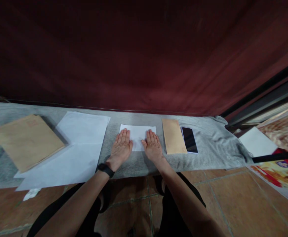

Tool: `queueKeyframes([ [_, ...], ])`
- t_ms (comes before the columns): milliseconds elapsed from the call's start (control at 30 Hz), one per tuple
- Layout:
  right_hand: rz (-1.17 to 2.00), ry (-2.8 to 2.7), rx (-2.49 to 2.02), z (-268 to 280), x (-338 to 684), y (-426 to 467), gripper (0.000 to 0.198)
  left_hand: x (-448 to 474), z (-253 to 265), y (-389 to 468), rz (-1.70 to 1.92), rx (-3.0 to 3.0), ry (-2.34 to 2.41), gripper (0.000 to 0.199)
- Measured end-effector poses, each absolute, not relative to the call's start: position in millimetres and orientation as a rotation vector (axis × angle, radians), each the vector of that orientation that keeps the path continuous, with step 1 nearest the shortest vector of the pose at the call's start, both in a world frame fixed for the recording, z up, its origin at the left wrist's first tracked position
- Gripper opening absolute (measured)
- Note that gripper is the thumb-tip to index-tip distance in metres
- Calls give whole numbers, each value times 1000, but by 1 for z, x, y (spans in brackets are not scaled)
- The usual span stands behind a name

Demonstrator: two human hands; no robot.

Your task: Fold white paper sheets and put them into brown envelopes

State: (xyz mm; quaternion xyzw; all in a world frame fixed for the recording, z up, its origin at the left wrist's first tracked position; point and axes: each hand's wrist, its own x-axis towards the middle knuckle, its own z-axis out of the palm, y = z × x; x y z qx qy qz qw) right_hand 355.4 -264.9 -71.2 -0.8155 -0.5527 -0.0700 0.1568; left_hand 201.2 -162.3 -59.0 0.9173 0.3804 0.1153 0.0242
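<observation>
A small white sheet of paper (pixel 137 136), perhaps folded, lies on the grey cloth in front of me. My left hand (pixel 121 146) rests flat on its left part, fingers stretched out and pointing away from me. On the right part lies my right hand (pixel 153 144), palm down with the fingers extended. Just right of that hand is a single brown envelope (pixel 173 136), its right edge next to a phone (pixel 189 140) with a dark screen. Farther left, large white sheets (pixel 84 131) with a crease lie partly under a stack of brown envelopes (pixel 27 140).
The grey cloth (pixel 139 166) covers a long narrow surface. Behind it hangs a dark red curtain (pixel 144 65). At the right are dark metal bars (pixel 262 95), a white panel (pixel 257 141) and a colourful printed box (pixel 282 174). Tiled floor (pixel 242 200) lies below.
</observation>
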Motion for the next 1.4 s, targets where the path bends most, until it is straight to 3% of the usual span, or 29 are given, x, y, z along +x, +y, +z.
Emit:
queueKeyframes([
  [400, -281, -1517, -2348, -77, 363, -271, 59, 200, -49, -170, 431, 2897, 1193, 61],
  [533, -209, -1474, -2353, -72, 362, -269, 58, 214, -49, -179, 386, 2926, 951, 59],
  [933, 112, -1682, -2122, -54, 343, -255, 55, 221, -47, -181, 264, 2908, 945, 57],
  [1400, 17, -1643, -2286, -56, 338, -248, 51, 229, -47, -166, 261, 2915, 905, 59],
])
